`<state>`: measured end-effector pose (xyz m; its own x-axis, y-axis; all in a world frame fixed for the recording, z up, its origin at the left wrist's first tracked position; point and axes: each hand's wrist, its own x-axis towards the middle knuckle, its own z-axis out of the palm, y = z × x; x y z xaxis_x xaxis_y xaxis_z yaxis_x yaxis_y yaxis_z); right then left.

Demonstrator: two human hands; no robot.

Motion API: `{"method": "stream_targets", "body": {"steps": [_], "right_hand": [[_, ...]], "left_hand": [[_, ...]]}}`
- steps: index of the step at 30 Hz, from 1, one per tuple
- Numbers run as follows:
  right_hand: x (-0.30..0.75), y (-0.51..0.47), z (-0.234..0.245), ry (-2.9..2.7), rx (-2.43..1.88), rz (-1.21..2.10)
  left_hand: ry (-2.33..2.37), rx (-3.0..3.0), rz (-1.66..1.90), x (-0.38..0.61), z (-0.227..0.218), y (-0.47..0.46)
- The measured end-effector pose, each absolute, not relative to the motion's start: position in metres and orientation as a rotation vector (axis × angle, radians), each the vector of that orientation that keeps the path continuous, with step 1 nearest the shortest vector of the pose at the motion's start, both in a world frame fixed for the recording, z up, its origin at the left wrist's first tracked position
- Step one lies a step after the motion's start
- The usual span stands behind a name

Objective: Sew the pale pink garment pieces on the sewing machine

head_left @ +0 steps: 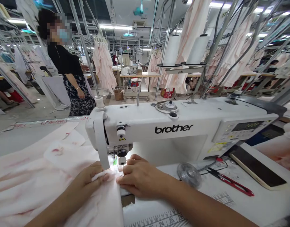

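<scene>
A white sewing machine (140, 116) stands across the middle, its lamp lighting the needle area. Pale pink fabric (41, 176) spreads over the left of the table and runs up to the needle. Left of the needle, my left hand (94, 176) is closed on a folded edge of this fabric, pinched between thumb and fingers. My right hand (142, 178) lies just right of the presser foot, fingers curled and pressed at the fabric's edge. What its fingertips hold is hidden. The presser foot itself is mostly covered by glare and the hands.
Right of the hands lie a clear round bobbin case (188, 175), red thread snips (232, 183) and a phone (258, 167). A printed ruler (164, 219) marks the front table. Two thread cones (171, 50) stand behind the machine. A masked person (66, 63) stands at the back left.
</scene>
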<state>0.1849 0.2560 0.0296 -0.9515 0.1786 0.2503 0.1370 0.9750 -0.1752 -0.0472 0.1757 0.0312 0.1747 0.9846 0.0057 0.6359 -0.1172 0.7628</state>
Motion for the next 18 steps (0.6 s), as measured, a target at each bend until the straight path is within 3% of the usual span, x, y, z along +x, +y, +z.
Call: {"method": "stream_targets", "body": {"steps": [9, 18], "right_hand": [[0.185, 0.255, 0.031, -2.870, -0.248, 0.235], [0.190, 0.260, 0.035, -2.822, -0.327, 0.387]], "left_hand": [[1.477, 2.016, 0.656, -0.049, 0.021, 0.169], [1.556, 2.745, 0.780, -0.022, 0.015, 0.152]]}}
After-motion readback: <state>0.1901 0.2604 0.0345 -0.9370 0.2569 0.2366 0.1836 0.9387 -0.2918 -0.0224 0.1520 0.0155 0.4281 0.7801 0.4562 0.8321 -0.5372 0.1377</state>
